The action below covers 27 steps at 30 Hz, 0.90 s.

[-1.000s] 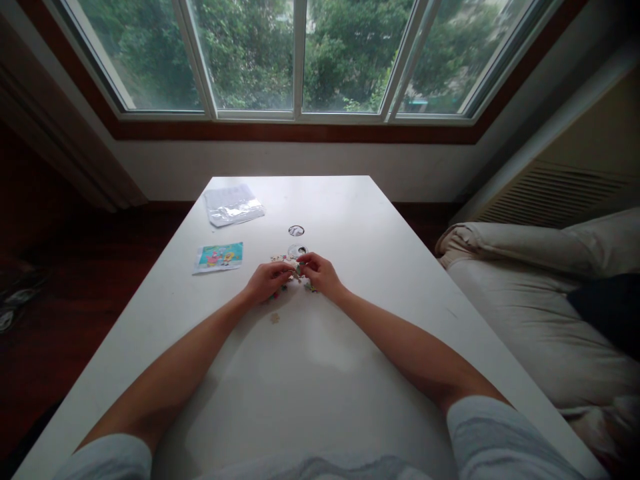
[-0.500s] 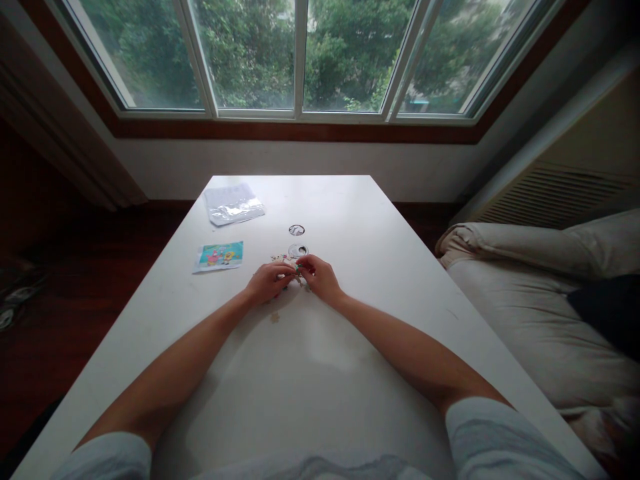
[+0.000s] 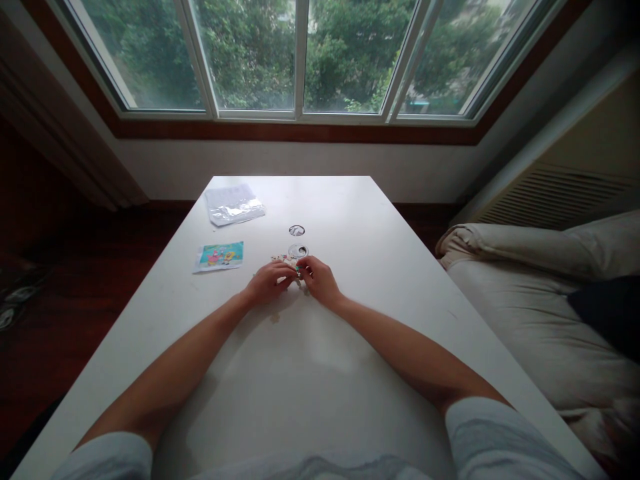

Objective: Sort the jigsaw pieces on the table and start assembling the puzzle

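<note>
My left hand (image 3: 271,281) and my right hand (image 3: 320,280) meet over the middle of the white table (image 3: 310,373), fingertips pinched close together. Between them shows a small green piece (image 3: 298,268), too tiny to name, gripped at the fingertips of both hands. Several small coloured bits (image 3: 281,258) lie just beyond my left fingers, partly hidden by the hands. Right behind my right fingertips is a round, clear-and-dark disc-like item (image 3: 299,251). A second round item (image 3: 297,230) with a dark rim lies farther back. Nearer me, a small tan piece (image 3: 275,318) rests on the table.
On the left of the table lies a blue packet with cartoon figures (image 3: 220,256). Behind it is a clear plastic bag (image 3: 234,204) with pale contents. A beige sofa (image 3: 540,313) stands to the right, and a window (image 3: 300,60) is beyond the table.
Both hands stay in nearly the same place, with only slight finger shifts around the small green piece. Everything else on the table looks unmoved.
</note>
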Motion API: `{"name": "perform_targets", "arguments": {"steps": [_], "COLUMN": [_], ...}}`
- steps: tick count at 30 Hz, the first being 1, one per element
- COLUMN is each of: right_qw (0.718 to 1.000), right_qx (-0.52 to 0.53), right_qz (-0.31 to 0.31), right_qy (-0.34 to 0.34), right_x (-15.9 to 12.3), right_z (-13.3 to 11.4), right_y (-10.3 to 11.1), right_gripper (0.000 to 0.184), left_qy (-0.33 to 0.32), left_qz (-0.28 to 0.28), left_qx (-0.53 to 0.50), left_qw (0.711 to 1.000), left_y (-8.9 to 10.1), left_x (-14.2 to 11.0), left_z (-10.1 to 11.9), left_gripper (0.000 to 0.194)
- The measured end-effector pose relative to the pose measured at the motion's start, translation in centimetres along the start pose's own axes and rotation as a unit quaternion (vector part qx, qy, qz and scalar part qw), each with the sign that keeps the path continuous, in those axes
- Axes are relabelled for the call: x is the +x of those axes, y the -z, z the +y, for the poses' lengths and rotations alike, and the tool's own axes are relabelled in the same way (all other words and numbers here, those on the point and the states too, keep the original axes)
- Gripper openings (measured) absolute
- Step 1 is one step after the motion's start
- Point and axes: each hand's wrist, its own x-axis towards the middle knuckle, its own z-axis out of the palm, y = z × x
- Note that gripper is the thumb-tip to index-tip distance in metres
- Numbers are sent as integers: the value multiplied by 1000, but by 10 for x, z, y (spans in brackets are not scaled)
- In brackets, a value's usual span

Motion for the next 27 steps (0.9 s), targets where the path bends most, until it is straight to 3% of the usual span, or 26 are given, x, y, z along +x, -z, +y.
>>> {"name": "perform_targets", "arguments": {"steps": [5, 11, 16, 22, 27], "right_qw": [1000, 1000, 998, 996, 993], "right_qx": [-10, 4, -20, -53, -58], "right_qz": [8, -2, -52, -52, -75], "right_qy": [1, 31, 41, 54, 66], "right_x": [2, 2, -1, 0, -1], "right_z": [1, -4, -8, -5, -2], "right_y": [1, 6, 6, 4, 2], "right_gripper": [18, 17, 21, 23, 22], "left_qy": [32, 120, 162, 199, 209], "left_qz": [25, 91, 101, 101, 91], "left_qx": [-28, -53, -77, -136, -63], "left_qw": [999, 987, 979, 965, 972], "left_y": [-5, -2, -3, -8, -6], "left_x": [-2, -2, -1, -3, -3], "left_z": [-7, -7, -4, -8, -5], "left_gripper": [19, 20, 22, 27, 21]}}
